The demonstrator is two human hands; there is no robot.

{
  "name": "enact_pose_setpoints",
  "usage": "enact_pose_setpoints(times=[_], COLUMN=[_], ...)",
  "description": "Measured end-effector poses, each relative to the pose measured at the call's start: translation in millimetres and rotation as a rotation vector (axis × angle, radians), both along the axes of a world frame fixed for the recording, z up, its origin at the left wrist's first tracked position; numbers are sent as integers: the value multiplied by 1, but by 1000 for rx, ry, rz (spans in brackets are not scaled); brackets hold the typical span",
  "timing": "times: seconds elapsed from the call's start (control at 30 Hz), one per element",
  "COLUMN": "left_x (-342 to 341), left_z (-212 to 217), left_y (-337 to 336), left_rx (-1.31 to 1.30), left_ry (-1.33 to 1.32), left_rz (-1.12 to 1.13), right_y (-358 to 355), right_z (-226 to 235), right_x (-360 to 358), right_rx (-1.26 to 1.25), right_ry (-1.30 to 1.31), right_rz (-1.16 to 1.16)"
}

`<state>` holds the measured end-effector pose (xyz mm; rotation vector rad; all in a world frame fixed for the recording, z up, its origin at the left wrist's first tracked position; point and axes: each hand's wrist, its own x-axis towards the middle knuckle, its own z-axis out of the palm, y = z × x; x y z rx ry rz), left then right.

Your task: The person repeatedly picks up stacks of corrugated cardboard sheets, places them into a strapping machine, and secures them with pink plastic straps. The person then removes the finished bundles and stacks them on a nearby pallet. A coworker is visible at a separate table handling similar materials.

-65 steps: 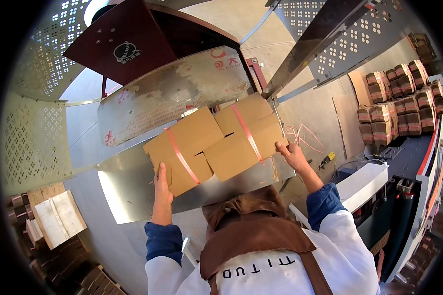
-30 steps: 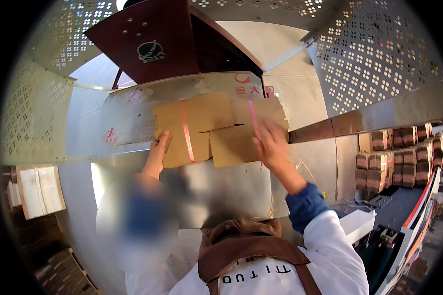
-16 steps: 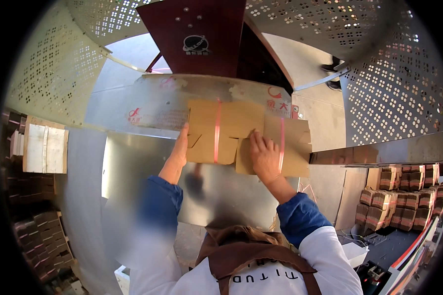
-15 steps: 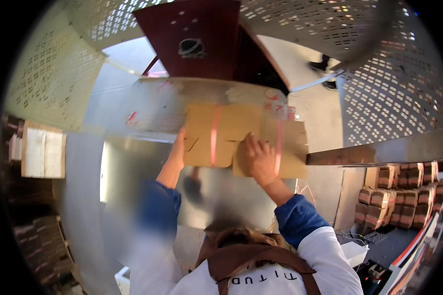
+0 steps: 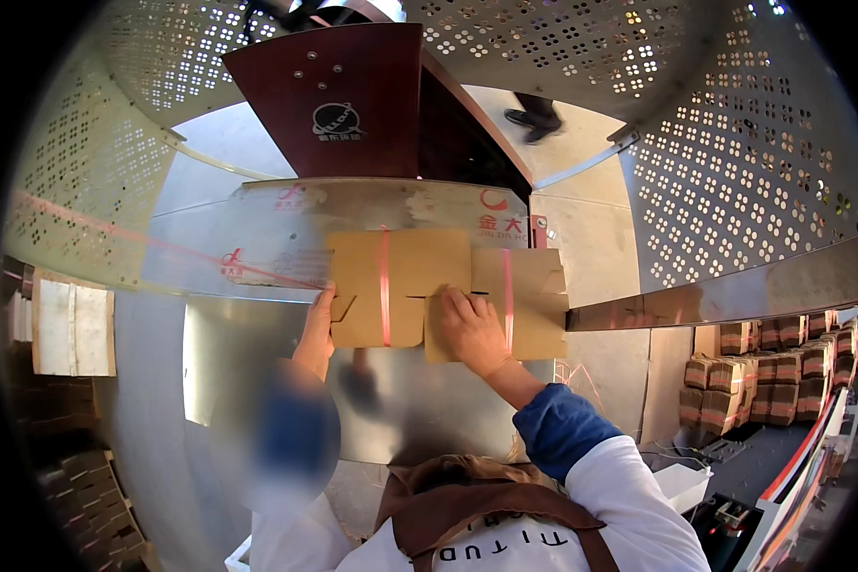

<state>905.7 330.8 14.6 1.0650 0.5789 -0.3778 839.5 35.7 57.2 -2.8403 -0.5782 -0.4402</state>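
Note:
A bundle of flat-folded brown cardboard (image 5: 400,267) lies on the metal worktop in front of me. Two pink straps run across it, a left strap (image 5: 384,296) and a right strap (image 5: 508,296). My left hand (image 5: 316,334) is closed on the bundle's left edge, thumb uppermost, its other fingers mostly hidden. Between the straps, my right hand (image 5: 472,329) rests on top with fingers curled against the cardboard near a slot. A loose-looking pink strap (image 5: 191,250) stretches from the far left to the bundle's left edge.
A dark red machine panel (image 5: 338,105) rises behind the worktop (image 5: 257,381). Perforated metal guards (image 5: 734,181) curve around the far side. Bundled cardboard stacks (image 5: 753,381) stand at right, and more stacks (image 5: 76,496) at left. Someone's foot (image 5: 534,116) shows beyond the guard.
The whole view has shifted, while hands and cardboard keep their places relative to the machine. A pink strap now shows stretched across the left side. The foot beyond the guard has moved.

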Motion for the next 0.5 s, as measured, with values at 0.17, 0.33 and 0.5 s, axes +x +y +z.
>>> enact_pose_setpoints(times=[0.17,0.33,0.5], left_x=[1,3,7], left_z=[4,-6,5], left_y=[-6,-2,-14], left_rx=[42,50,85], left_ry=[1,-12,9], left_rz=[13,8,2], right_y=[-2,1,-6], right_z=[-2,-1,-7], right_x=[0,2,3], right_rx=[3,-11,29], right_ry=[2,12,44], right_rz=[1,-14,0])
